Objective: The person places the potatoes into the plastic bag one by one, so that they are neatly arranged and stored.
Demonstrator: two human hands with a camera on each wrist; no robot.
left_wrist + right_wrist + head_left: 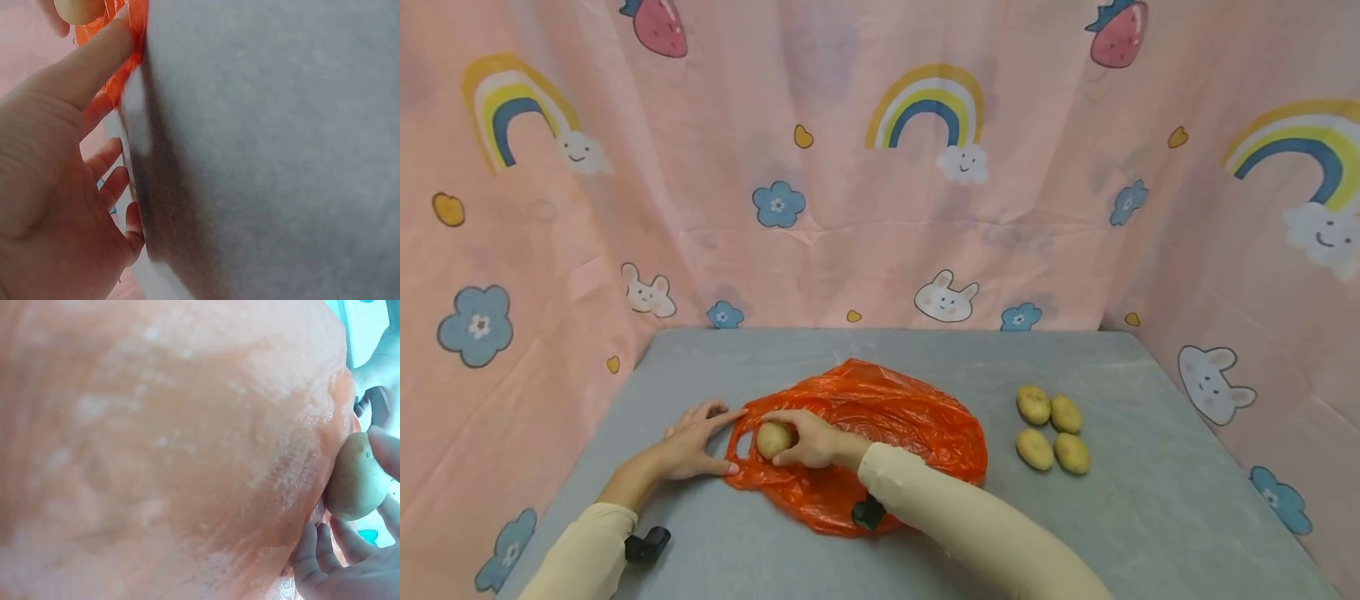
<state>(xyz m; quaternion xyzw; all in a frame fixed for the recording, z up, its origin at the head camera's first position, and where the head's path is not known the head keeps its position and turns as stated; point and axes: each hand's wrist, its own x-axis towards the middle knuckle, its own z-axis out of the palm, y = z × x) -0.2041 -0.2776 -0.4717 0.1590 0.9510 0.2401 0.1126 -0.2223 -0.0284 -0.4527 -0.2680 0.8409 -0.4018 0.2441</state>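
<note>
On the grey table (1150, 517), at the handle end of an orange-red plastic carrier bag (887, 408), one potato (772, 442) is gripped by the right hand (812, 440). Step in hand, as judged: potato to be fed through the bag's mouth, with the handle end steadied by the left hand (691, 447). Whether the potato is under the film or only over it cannot be told; the handle loop (732, 450) lies just left of it. Four loose potatoes (1072, 454) are grouped two by two on the right of the table, well apart from the bag, so bagging is judged to be at an early stage. Next move likely calls for the film edge to be lifted clear and the potato pushed well inside before release.

Right hand: opened to potato width only, thumb one side, fingers the other. Left hand: wide, thumb and forefinger spread and touching the handle end, other fingers off the bag. Film looks thin and crumpled, snagging at the loop to be watched
</note>
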